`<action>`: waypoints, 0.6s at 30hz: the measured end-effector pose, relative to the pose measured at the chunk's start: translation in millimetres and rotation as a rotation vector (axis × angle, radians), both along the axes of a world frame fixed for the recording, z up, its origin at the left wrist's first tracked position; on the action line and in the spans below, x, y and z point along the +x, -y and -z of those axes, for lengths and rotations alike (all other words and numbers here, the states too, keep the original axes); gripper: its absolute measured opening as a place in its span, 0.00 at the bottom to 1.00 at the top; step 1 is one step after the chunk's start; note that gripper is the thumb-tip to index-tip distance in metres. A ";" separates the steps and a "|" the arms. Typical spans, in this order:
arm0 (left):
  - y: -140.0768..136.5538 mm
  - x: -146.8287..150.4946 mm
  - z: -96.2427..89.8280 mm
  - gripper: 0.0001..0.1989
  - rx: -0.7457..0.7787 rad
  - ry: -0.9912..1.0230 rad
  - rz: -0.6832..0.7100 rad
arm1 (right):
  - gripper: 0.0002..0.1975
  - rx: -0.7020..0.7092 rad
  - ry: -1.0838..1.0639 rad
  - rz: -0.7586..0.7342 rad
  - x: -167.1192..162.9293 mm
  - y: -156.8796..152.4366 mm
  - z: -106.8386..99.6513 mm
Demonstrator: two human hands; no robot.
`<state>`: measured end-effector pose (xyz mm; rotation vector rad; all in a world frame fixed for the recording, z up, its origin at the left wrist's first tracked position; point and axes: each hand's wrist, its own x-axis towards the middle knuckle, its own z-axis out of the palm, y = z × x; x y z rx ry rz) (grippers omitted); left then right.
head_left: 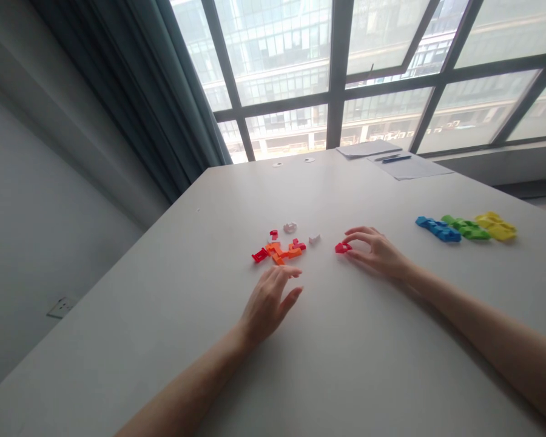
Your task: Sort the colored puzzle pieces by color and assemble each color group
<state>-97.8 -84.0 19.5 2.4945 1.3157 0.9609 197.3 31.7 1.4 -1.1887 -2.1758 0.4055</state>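
Note:
My right hand [377,254] pinches a small red plastic block [343,247] between thumb and fingers, low at the table top. Just in front of the mixed pile, my left hand [269,301] has its thumb and fingers apart, with nothing between them. That pile holds several orange blocks [276,250] and a few red blocks [259,255] lying close together. A small red piece [273,233] sits behind it. Two white pieces are near: one rounded white block [290,227] at the back and another white block [315,238] between the pile and my right hand.
Right of my right hand lie a blue group of blocks [438,229], a green group [465,227] and a yellow group [495,226], side by side. Paper sheets [409,168] with a dark pen [397,159] rest at the table's far edge, below the windows.

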 end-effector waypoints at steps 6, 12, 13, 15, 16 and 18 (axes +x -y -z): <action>-0.4 0.0 1.8 0.08 0.006 -0.007 0.003 | 0.13 -0.001 0.046 -0.022 -2.7 2.8 0.1; -1.1 0.6 0.6 0.08 0.021 -0.010 -0.002 | 0.15 0.005 0.068 -0.024 -3.5 3.3 -0.1; -1.1 0.7 0.6 0.08 0.028 -0.012 -0.005 | 0.16 0.001 0.060 -0.025 -3.6 3.4 -0.3; -0.9 0.7 1.4 0.08 0.044 -0.015 -0.013 | 0.16 -0.015 0.028 -0.015 -3.8 3.3 -0.8; -0.8 0.6 2.0 0.08 0.055 -0.017 -0.021 | 0.16 -0.024 0.006 -0.007 -3.9 3.2 -1.0; -0.9 0.4 3.2 0.08 0.080 -0.020 -0.043 | 0.16 -0.033 -0.040 0.006 -4.2 2.8 -1.2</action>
